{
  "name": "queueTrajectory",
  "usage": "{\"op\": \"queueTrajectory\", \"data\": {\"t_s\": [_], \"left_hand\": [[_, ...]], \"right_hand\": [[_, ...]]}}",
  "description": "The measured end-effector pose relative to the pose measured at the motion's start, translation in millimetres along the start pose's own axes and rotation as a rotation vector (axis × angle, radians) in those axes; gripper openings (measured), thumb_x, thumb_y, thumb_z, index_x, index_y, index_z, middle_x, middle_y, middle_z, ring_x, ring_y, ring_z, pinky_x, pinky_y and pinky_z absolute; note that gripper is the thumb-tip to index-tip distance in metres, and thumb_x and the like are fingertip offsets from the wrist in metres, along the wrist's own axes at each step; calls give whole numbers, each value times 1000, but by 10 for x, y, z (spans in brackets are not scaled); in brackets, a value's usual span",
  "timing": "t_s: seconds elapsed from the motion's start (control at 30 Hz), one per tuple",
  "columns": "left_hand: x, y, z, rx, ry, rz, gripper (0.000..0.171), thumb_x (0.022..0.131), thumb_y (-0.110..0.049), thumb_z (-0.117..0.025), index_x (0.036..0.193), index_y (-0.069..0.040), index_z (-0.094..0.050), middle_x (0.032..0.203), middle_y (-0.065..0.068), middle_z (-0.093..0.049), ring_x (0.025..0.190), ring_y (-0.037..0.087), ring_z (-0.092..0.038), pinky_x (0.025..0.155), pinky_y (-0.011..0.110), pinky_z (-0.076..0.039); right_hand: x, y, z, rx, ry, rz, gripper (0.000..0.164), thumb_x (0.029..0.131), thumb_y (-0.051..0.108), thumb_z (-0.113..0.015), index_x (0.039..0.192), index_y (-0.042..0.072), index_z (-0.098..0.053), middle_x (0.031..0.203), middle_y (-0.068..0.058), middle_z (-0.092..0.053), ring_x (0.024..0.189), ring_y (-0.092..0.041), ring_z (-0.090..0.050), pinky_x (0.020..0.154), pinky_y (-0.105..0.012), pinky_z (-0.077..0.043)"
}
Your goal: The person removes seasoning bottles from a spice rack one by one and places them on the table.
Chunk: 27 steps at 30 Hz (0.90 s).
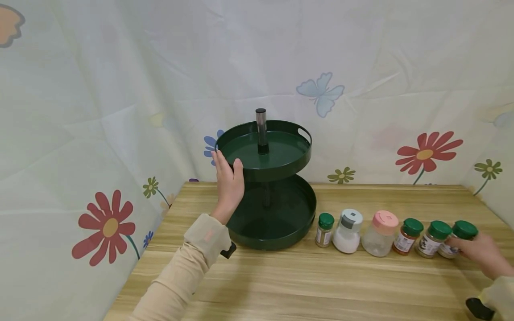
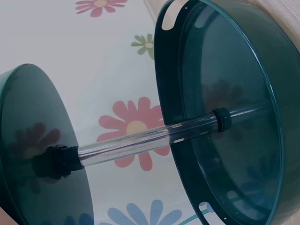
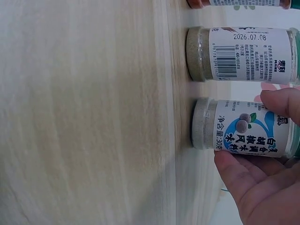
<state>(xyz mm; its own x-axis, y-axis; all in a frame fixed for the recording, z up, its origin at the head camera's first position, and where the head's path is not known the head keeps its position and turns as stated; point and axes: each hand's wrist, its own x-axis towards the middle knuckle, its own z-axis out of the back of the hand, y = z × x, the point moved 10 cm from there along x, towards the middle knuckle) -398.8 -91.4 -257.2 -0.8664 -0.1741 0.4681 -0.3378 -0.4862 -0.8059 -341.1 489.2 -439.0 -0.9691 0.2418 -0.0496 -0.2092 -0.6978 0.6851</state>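
At the left side of a dark green two-tier rack (image 1: 277,173), my left hand (image 1: 230,183) rests against the upper tray's rim with its fingers straight. Only a sliver of that hand shows in the left wrist view, under the upper tray's edge. A metal post (image 1: 261,125) rises through both round trays, which hold nothing. Far to the right, my right hand (image 1: 483,253) grips the last spice jar (image 3: 251,129) of a row between thumb and fingers. Its green cap (image 1: 465,229) shows above the hand; a white label with blue marks faces the right wrist camera.
Left of the gripped jar stand two green-capped spice jars (image 1: 433,240) (image 1: 406,238), a pink-lidded jar (image 1: 379,236), a grey-and-white-lidded jar (image 1: 347,236) with white contents, and a small green-capped jar (image 1: 324,229). All stand on a wooden table (image 1: 321,290) before a flowered curtain (image 1: 361,49).
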Motion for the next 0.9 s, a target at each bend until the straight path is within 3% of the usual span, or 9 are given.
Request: {"op": "queueTrajectory", "data": {"t_s": [0.17,0.43,0.6,0.7,0.83,0.9], "left_hand": [[-3,3,-2,4,0,1,67,96,-41,-28,143,-3,2,151,11,11,136,22,4,111,44,-7],[4,13,-2,0,-2,5,68,96,-41,-28,143,-2,1,151,12,10,137,22,4,111,44,-7],[14,3,3,-2,-1,5,68,96,-41,-29,142,-1,0,151,12,10,136,23,3,111,44,-8],[27,8,3,-1,14,9,69,96,-42,-29,142,-1,1,151,12,10,136,23,4,111,44,-7],[45,22,5,2,54,28,70,96,-44,-29,143,-2,2,151,11,12,136,23,5,110,45,-6],[52,25,13,10,79,36,71,95,-45,-29,143,-3,3,151,11,13,136,24,5,110,46,-6]], "right_hand": [[-14,-1,-4,-1,-5,3,56,84,23,-58,109,-21,-35,102,-45,-42,79,-37,-54,59,-37,-49],[-36,22,-7,-16,-22,11,56,84,21,-57,109,-22,-34,101,-45,-42,81,-40,-51,60,-39,-48],[-68,41,-19,-21,-5,34,64,84,27,-59,114,-23,-30,106,-46,-39,84,-44,-50,60,-40,-48],[-88,41,-54,-18,37,48,71,86,31,-57,120,-22,-25,114,-48,-33,93,-54,-44,65,-47,-48],[-53,-118,-98,-1,127,-12,83,87,43,-52,130,-19,-15,120,-49,-24,103,-60,-34,72,-57,-45],[25,-311,-93,-10,131,-67,87,87,46,-50,129,-20,-12,121,-49,-22,104,-60,-34,69,-50,-47]]}}
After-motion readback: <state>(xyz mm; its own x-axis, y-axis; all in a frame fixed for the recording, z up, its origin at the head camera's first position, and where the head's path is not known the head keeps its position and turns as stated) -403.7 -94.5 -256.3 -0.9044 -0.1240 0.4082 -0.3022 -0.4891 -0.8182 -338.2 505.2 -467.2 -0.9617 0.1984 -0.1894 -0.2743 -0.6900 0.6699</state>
